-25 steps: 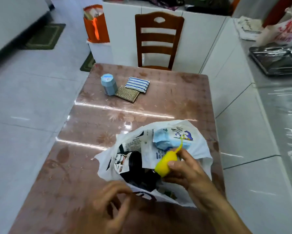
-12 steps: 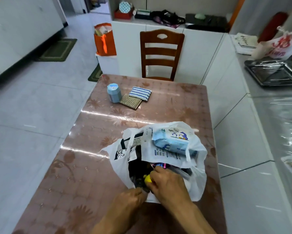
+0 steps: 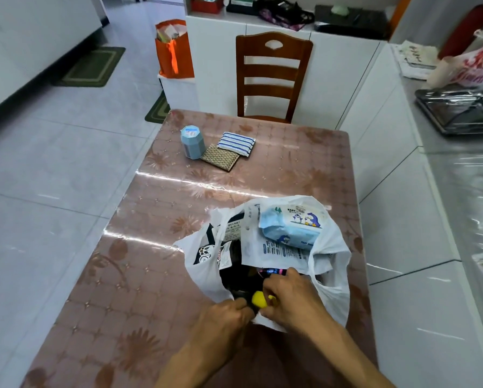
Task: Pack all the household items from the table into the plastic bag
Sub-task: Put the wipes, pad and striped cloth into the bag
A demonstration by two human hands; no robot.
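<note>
Right hand [image 3: 288, 296] curled round yellow thing [image 3: 258, 299], pushing it into plastic bag [image 3: 332, 298] at counter [image 3: 304, 169] near edge. Left hand [image 3: 225, 313] pinching bag rim. Risks: rim slipping loose, wipes pack [image 3: 289, 229] sliding off the heap. At far edge, well apart: blue tub [image 3: 192, 142], woven pad [image 3: 220, 157], striped pad [image 3: 236, 143], unpacked; chair [image 3: 272, 77] behind.

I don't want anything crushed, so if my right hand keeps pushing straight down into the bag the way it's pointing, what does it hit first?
Probably the dark packages already in the plastic bag, just beyond the yellow item the right hand holds; depth is unclear.
</note>
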